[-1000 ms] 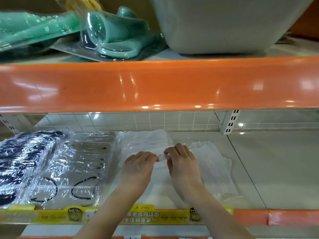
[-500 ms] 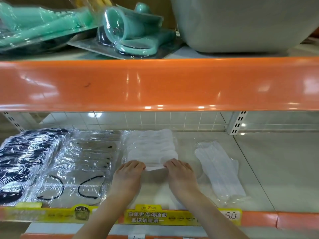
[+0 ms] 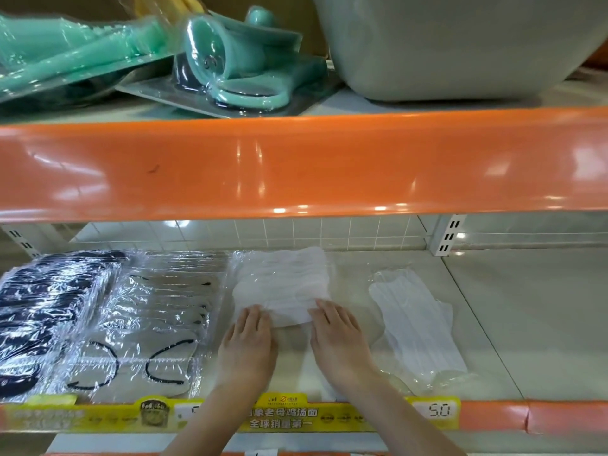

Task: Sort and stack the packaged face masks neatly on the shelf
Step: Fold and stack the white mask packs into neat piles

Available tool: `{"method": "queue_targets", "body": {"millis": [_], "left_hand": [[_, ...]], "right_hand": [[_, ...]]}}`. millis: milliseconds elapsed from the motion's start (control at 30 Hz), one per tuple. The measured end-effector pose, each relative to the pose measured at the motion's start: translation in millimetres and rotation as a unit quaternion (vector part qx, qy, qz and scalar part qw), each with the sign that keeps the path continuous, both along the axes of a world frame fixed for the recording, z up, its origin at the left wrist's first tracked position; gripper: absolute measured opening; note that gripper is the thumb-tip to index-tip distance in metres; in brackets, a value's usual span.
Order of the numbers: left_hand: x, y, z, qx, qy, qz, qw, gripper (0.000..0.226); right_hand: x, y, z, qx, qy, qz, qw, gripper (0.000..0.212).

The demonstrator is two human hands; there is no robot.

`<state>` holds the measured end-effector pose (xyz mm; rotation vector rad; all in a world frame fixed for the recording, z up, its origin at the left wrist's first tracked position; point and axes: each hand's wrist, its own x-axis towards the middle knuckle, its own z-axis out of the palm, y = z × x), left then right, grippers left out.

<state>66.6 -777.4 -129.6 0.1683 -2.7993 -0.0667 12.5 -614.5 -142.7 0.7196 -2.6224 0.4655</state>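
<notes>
Pressing white pack point(image 3: 283, 287) flat, my left hand point(image 3: 248, 345) and right hand point(image 3: 339, 337) spread, released; feeling light, soft, slippery; gripping edges.

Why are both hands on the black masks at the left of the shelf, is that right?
Not quite. In the head view the left hand and right hand rest on the white masks in the middle of the shelf; the black masks lie untouched at the left.

On the upper level lie teal plastic items in clear blister packs point(image 3: 237, 70), left; a pale grey tub point(image 3: 460, 44) stands just beside them, right; an orange beam point(image 3: 296, 166) runs below; a yellow price strip point(image 3: 283, 417) fronts the lower edge; white wire grid point(image 3: 296, 230) behind.
</notes>
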Motion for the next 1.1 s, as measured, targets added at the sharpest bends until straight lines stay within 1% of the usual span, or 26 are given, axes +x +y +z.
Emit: {"method": "queue_targets", "body": {"millis": [100,167,200,233,267,300,333,400,500,533,633,800,900,933,1000,1033,1100], "left_hand": [[-4,-1,4,0.011,-0.010,0.004,1.000,0.039],[-6,-1,7,0.015,-0.006,0.007,1.000,0.026],[-7,-1,9,0.025,-0.007,0.011,1.000,0.027],[-8,-1,8,0.031,-0.020,0.013,0.999,0.033],[-9,0,7,0.038,-0.023,0.014,0.999,0.032],[-10,3,5,0.042,-0.019,0.011,0.999,0.027],[-9,6,7,0.050,-0.014,0.006,0.999,0.028],[-11,18,7,0.070,0.005,-0.025,0.997,0.039],[-12,47,15,0.096,0.063,-0.081,0.990,0.034],[-14,57,16,0.107,0.069,-0.099,0.987,0.031],[-19,84,17,0.130,0.054,-0.129,0.982,0.030],[-25,128,18,0.151,0.032,-0.173,0.973,0.031],[-24,152,16,0.161,0.018,-0.207,0.965,0.032],[-24,159,16,0.161,0.012,-0.217,0.963,0.032],[-23,170,15,0.161,-0.005,-0.230,0.960,0.033],[-23,175,15,0.162,-0.012,-0.236,0.958,0.032],[-23,180,13,0.160,-0.030,-0.244,0.956,0.031]], "right_hand": [[3,0,-2,-0.005,-0.009,0.013,1.000,0.045],[3,1,-3,-0.015,-0.013,0.021,1.000,0.045],[4,1,-3,-0.018,-0.014,0.024,0.999,0.046],[3,2,-2,-0.020,-0.018,0.028,0.999,0.044],[3,2,-1,-0.023,-0.014,0.033,0.999,0.039],[3,3,0,-0.027,-0.010,0.038,0.999,0.030],[4,5,3,-0.034,-0.015,0.042,0.998,0.026],[5,9,9,-0.054,-0.031,0.047,0.997,0.036],[5,25,14,-0.079,-0.032,0.033,0.996,0.037],[5,33,15,-0.082,-0.035,0.027,0.996,0.036],[5,58,19,-0.078,-0.028,-0.017,0.996,0.035],[11,99,22,-0.069,0.010,-0.107,0.992,0.036],[14,124,19,-0.067,0.005,-0.175,0.982,0.027],[15,131,16,-0.058,-0.009,-0.199,0.978,0.028],[16,142,12,-0.035,-0.058,-0.235,0.970,0.043],[18,146,11,-0.021,-0.074,-0.243,0.967,0.051],[19,150,8,-0.013,-0.081,-0.242,0.967,0.058]]}}
